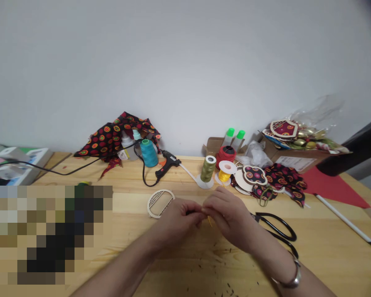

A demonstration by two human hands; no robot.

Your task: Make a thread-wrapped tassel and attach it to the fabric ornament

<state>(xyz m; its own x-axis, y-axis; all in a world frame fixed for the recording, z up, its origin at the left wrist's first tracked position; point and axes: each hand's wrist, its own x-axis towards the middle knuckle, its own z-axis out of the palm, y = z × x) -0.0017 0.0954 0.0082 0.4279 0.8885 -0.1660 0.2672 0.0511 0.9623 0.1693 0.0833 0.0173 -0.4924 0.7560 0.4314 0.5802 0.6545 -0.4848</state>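
My left hand (pixel 184 218) and my right hand (pixel 227 214) meet fingertip to fingertip low over the table. Both are closed in a pinch on a thin yellow cord (pixel 210 222); a short end of it hangs below the fingertips, while the rest is hidden by my fingers. Just behind my left hand lies a round wooden lattice frame (pixel 153 203), partly covered by that hand. Black-handled scissors (pixel 278 227) lie beside my right wrist, their blades hidden. A spool of yellow cord (pixel 225 176) stands beyond my right hand, next to an olive thread spool (pixel 208 169).
A black glue gun (pixel 167 165), a blue thread cone (pixel 149 152) and patterned fabric (pixel 111 134) sit near the wall. Fabric-covered ornaments (pixel 255 175) and a filled cardboard box (pixel 297 159) are at right, with a white pencil-like stick (pixel 343 218). Dark scraps dot the front.
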